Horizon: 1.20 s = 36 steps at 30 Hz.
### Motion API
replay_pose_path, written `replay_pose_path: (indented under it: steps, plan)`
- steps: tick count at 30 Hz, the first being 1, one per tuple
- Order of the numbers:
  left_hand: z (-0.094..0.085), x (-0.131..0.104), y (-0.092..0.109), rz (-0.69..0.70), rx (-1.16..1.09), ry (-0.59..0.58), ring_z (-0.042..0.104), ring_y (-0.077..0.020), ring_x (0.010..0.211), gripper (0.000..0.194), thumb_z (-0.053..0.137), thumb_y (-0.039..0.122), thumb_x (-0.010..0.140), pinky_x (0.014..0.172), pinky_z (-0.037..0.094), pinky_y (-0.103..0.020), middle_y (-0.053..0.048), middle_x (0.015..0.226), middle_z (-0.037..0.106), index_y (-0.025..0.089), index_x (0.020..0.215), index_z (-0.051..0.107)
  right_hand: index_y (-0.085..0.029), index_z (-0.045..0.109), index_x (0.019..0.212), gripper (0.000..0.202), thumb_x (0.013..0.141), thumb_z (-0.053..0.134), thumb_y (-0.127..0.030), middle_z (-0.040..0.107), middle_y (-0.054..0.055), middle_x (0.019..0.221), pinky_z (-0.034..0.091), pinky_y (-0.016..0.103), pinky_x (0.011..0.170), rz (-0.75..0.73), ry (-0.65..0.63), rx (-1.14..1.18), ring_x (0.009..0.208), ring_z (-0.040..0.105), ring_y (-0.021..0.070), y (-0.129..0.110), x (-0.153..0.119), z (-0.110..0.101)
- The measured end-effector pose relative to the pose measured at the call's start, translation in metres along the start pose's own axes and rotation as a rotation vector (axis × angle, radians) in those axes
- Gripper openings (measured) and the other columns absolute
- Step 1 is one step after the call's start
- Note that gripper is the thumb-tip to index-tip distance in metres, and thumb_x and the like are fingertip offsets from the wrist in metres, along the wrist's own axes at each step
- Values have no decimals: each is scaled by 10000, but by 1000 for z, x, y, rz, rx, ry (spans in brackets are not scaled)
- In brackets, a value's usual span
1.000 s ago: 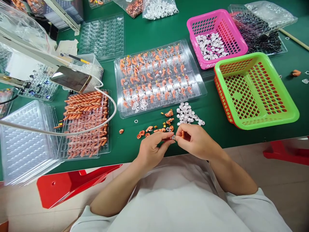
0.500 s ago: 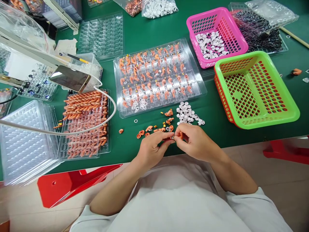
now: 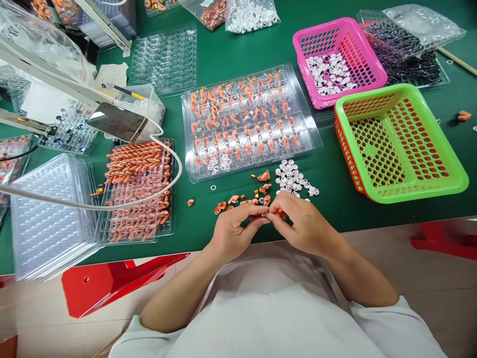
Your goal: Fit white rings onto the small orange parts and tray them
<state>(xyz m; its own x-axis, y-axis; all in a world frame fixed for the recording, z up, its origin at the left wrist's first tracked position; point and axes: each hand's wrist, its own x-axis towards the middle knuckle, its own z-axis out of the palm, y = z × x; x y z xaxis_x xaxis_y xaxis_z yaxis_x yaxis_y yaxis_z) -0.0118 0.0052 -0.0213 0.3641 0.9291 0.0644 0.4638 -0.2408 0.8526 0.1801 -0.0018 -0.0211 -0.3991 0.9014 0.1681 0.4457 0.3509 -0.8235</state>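
Observation:
Close to the table's front edge, my left hand [image 3: 235,227] and my right hand [image 3: 300,219] meet at the fingertips. Both are closed in a pinch around a small orange curved plastic part [image 3: 282,215], mostly covered by the right fingers. A tiny dark or metallic bit shows between the fingertips, too small to name. Just beyond the hands lie loose orange parts [image 3: 264,176], round orange pieces [image 3: 222,205] and small yellow pieces [image 3: 256,193]. A pile of white discs [image 3: 290,175] lies behind my right hand. Farther back, a clear tray [image 3: 315,136] holds rows of orange curved parts.
A green basket [image 3: 421,195] and a pink basket [image 3: 298,47] with white discs stand at the right. On the left are a tray of orange parts [image 3: 139,191], stacked clear trays [image 3: 48,214], a phone [image 3: 115,122] and a white cable [image 3: 181,166] arching over the trays.
The whole view has shifted slightly, with the table things now a little farther right and lower. Both hands stay together, and the orange part between them shows less than before.

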Motion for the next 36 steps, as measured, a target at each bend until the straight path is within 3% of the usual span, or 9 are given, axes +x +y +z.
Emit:
replay_pose_path:
  steps: [10, 15, 19, 23, 26, 31, 36]
  plan:
    - [-2, -6, 4, -150, -243, -30, 734, -162, 752, 132, 716, 151, 799, 713, 585, -224, -24, 869, 790, 184, 918, 764, -201, 506, 873, 70, 939, 499, -179, 536, 10, 807, 393, 268, 638, 73, 23, 108, 703, 498, 140, -4, -6, 6]
    - [-4, -6, 3, -240, -271, -50, 728, -180, 816, 172, 701, 208, 821, 773, 589, -259, -59, 953, 775, 171, 980, 757, -212, 521, 867, 60, 926, 526, -208, 549, -13, 788, 393, 259, 618, 211, -40, 144, 658, 494, 119, -3, 1, 7]
    - [-8, -3, 6, -338, -401, -101, 719, -181, 832, 193, 673, 256, 849, 783, 593, -281, -70, 975, 754, 166, 1011, 727, -223, 527, 877, 75, 903, 580, -269, 529, -46, 694, 385, 240, 560, 354, -110, 364, 592, 474, 104, 0, 6, 3]
    - [-8, 1, 10, -455, -545, -106, 697, -148, 730, 109, 657, 234, 842, 714, 591, -261, -53, 851, 725, 141, 889, 690, -209, 571, 955, 131, 894, 596, -321, 558, -9, 806, 439, 240, 593, 415, -137, 678, 673, 522, 115, 4, 5, 0]
    - [-5, 4, 10, -502, -572, -128, 680, -130, 687, 64, 653, 197, 820, 688, 579, -244, -33, 788, 701, 139, 846, 658, -202, 591, 1011, 179, 887, 607, -329, 560, 10, 873, 457, 237, 611, 441, -89, 777, 715, 537, 119, 7, 1, 1]
    - [1, 7, 9, -499, -520, -170, 673, -147, 709, 129, 646, 179, 781, 691, 572, -262, -39, 810, 701, 148, 900, 687, -211, 614, 1017, 166, 896, 605, -323, 557, 8, 866, 458, 232, 625, 433, -18, 705, 734, 540, 122, 9, -5, 5]
    - [6, 8, 9, -489, -436, -155, 655, -146, 650, 87, 625, 183, 768, 614, 557, -247, -23, 717, 671, 150, 817, 688, -216, 615, 1005, 150, 904, 592, -324, 570, 4, 839, 442, 221, 579, 433, 19, 576, 714, 542, 124, 7, -8, 3]
